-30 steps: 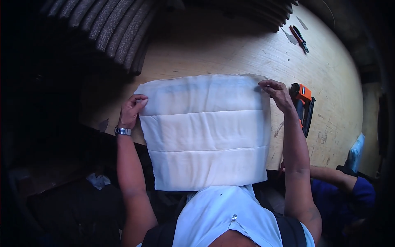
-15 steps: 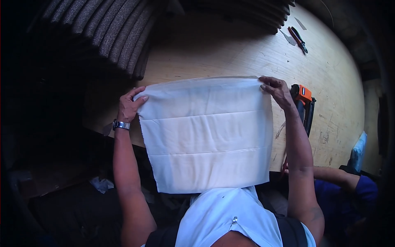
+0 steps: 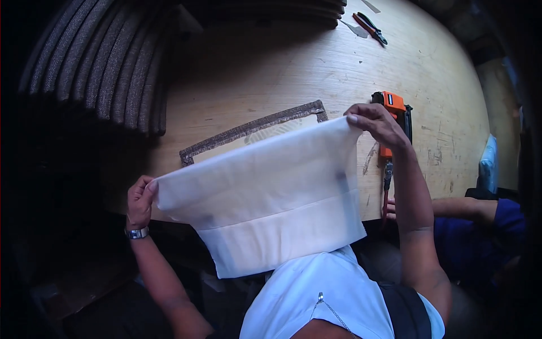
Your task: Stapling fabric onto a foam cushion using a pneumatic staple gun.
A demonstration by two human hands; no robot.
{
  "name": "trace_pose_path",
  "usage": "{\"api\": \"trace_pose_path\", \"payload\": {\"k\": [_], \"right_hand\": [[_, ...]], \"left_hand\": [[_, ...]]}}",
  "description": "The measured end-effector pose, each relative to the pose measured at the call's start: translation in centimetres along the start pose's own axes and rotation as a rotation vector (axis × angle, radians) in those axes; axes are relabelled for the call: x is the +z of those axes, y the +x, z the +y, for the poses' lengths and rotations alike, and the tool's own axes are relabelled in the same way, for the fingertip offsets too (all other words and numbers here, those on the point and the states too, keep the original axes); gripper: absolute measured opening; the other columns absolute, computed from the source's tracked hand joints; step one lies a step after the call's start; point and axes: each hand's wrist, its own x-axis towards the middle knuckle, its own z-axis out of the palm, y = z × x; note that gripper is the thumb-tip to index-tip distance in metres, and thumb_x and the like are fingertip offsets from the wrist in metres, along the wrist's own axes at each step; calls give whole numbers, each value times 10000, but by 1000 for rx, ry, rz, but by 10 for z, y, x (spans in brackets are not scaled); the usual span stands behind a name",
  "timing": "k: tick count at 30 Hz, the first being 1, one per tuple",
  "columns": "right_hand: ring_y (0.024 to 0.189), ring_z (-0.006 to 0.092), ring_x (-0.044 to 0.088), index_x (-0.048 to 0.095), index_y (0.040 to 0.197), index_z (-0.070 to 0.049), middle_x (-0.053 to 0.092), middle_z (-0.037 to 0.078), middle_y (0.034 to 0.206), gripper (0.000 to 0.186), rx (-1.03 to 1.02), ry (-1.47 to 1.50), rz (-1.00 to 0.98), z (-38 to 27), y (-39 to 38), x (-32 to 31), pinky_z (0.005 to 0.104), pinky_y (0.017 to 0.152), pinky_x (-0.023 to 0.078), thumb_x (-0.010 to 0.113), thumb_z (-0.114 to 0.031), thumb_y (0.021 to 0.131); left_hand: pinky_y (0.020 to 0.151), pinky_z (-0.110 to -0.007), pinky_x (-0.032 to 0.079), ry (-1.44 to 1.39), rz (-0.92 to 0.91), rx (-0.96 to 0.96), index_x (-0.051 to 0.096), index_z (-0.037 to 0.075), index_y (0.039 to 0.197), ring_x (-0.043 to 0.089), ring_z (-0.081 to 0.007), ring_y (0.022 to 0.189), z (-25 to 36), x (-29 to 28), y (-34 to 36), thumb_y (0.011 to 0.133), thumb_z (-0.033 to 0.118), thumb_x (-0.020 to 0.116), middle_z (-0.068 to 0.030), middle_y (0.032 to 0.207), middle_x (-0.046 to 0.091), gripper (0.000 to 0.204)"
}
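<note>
My left hand (image 3: 141,198) pinches the left upper corner of a white cloth (image 3: 276,198), and my right hand (image 3: 372,124) grips its right upper corner. The creased cloth is held slanting, lower on the left, and hangs toward my body. Just beyond its top edge a pale panel (image 3: 282,127) with a brown fabric border (image 3: 248,123) lies on the wooden table (image 3: 440,85), its near part hidden by the cloth. An orange and black staple gun (image 3: 392,101) with a red hose lies beside my right hand, partly behind it.
Stacks of brown fabric-covered pieces (image 3: 107,68) sit at the back left and top. Pliers (image 3: 370,29) and scraps lie at the back. At the right, another person's arm (image 3: 468,208) with a blue sleeve reaches to the table edge, near a light blue package (image 3: 488,161).
My left hand has moved down and left with the cloth, tilting it and uncovering the bordered panel beneath. The view has shifted, so the staple gun and pliers appear higher and farther left.
</note>
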Motion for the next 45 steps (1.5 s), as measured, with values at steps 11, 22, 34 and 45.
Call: {"api": "trace_pose_path", "payload": {"k": [11,22,34,45], "right_hand": [[940,332,729,764,1063,0,757,215,974,427,186,-345,292,46,80,33,403,902,545,686,-377,878],[1039,374,712,765,1089,-41,746,226,1053,395,238,-423,368,31,73,42,460,963,545,646,-349,874],[946,361,723,755,1048,-17,751,211,973,342,60,-331,330,34,64,36,447,891,552,646,-318,927],[772,117,678,727,1038,22,732,81,906,260,18,830,-142,28,62,43,273,700,552,728,-227,961]], "left_hand": [[728,-355,504,702,185,-30,696,-40,1006,629,-220,732,-47,29,74,981,237,645,-130,803,681,282],[1010,-442,461,593,169,798,680,47,1177,595,-351,1132,69,317,136,919,174,706,-157,1147,696,289],[950,-457,476,587,2,853,662,104,1174,580,-345,1068,34,372,173,917,180,693,-128,1121,656,269],[1170,-450,313,-402,-571,340,725,55,957,463,-261,1389,76,318,166,940,115,693,-150,1294,644,70]]}}
